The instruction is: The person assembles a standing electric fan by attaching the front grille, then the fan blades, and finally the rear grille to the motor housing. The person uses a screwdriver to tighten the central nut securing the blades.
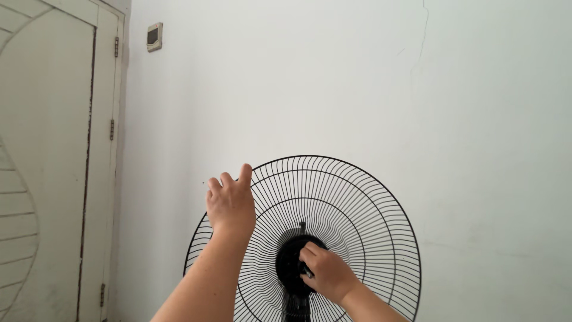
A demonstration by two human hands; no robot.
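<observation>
While the black wire grille (pixel 345 209) stands upright before a white wall (pixel 369 83), the left hand (pixel 230 203) clasps its upper-left rim, and the right hand (pixel 326 274) grips the dark hub (pixel 291 259) at its centre.

A black wire fan guard (pixel 333 209) stands before a white wall (pixel 357 77). The left hand (pixel 230 203) grips the guard's upper left rim. The right hand (pixel 326 273) rests on the black hub (pixel 291 262) at its centre, fingers curled. A pale door (pixel 47 161) fills the left edge, a small wall box (pixel 154 37) above.
</observation>
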